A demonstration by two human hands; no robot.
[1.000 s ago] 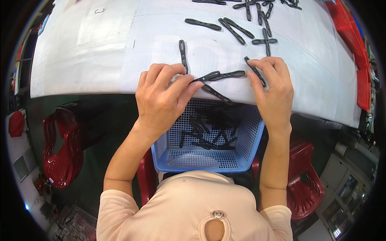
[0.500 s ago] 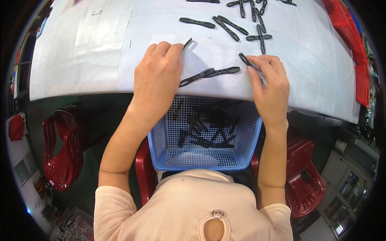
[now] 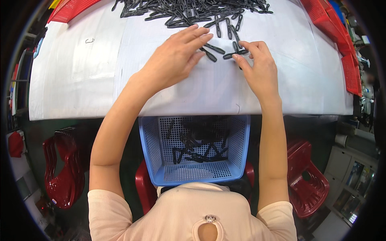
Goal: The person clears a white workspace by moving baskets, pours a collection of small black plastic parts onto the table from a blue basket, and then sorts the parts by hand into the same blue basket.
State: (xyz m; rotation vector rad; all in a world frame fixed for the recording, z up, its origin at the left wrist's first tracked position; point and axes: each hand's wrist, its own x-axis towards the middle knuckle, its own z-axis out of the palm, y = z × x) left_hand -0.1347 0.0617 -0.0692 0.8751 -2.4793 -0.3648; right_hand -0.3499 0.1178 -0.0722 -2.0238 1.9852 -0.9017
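Observation:
Short black plastic strips with slotted ends lie on the white-covered table. My left hand [image 3: 173,58] reaches over the table with its fingers stretched out. Its fingertips hover over or touch two strips [image 3: 210,55], whose far ends they partly hide. To the right, my right hand [image 3: 260,66] has thumb and forefinger apart around two crossed strips [image 3: 230,56]. The fingertips appear to touch this pair, without a closed grip on it. A blue mesh basket [image 3: 144,148] sits at my lap below the table edge, with several dark strips [image 3: 207,140] inside.
A large heap of black strips [image 3: 189,12] covers the table's far middle. Red perforated baskets [image 3: 350,74] line the right edge, and another red basket [image 3: 66,12] stands at the far left. Dark red plastic chairs [image 3: 64,172] are on both sides below the white table [image 3: 76,80].
Both hands have moved farther over the table. The strips they held earlier are no longer in them, and the joined pair near the front edge is gone. My view has tilted up, showing the heap.

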